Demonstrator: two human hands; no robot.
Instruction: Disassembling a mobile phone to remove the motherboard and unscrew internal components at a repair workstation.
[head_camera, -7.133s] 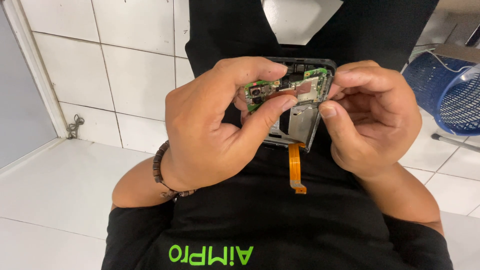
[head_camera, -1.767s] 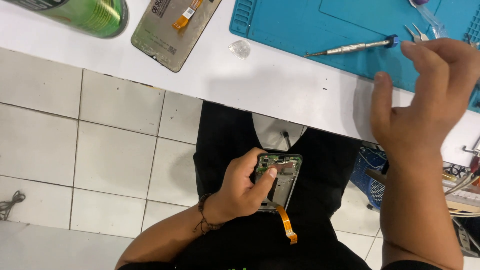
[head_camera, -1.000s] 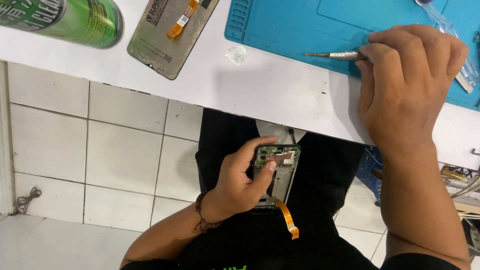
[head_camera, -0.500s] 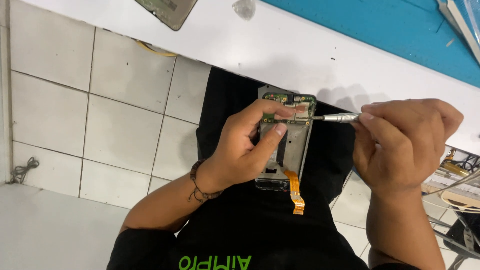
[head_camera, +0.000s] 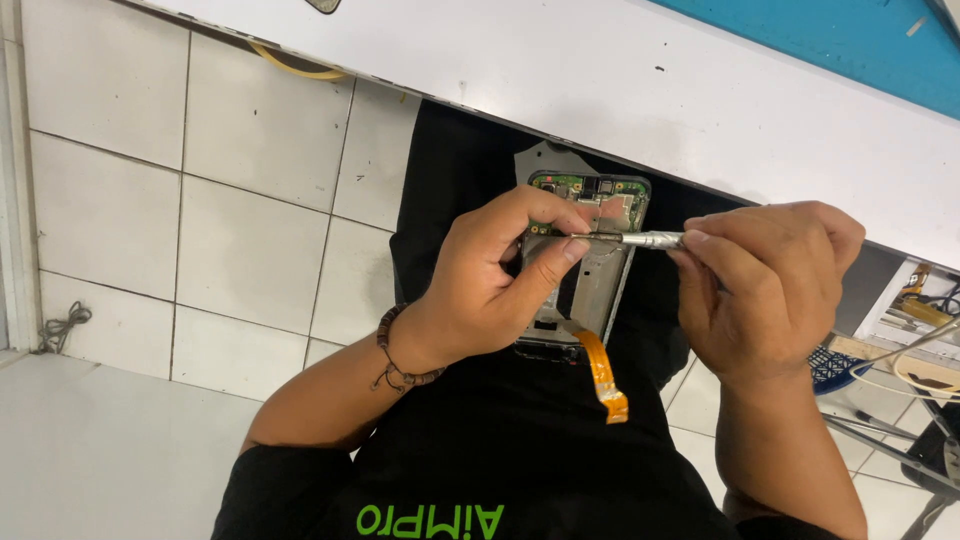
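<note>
My left hand grips an opened phone body over my lap, just below the table edge. The phone's green circuit board shows at its upper end, and an orange flex cable hangs from its lower end. In my right hand is a slim silver screwdriver, held level with its tip resting on the phone's inside near my left thumb. A beaded bracelet circles my left wrist.
A white table edge runs across the top, with a blue work mat on it at the upper right. White floor tiles lie at the left. Wires and a blue basket sit at the lower right.
My right hand took the screwdriver off the blue mat and brought it down to the phone. The view dropped from the tabletop to my lap.
</note>
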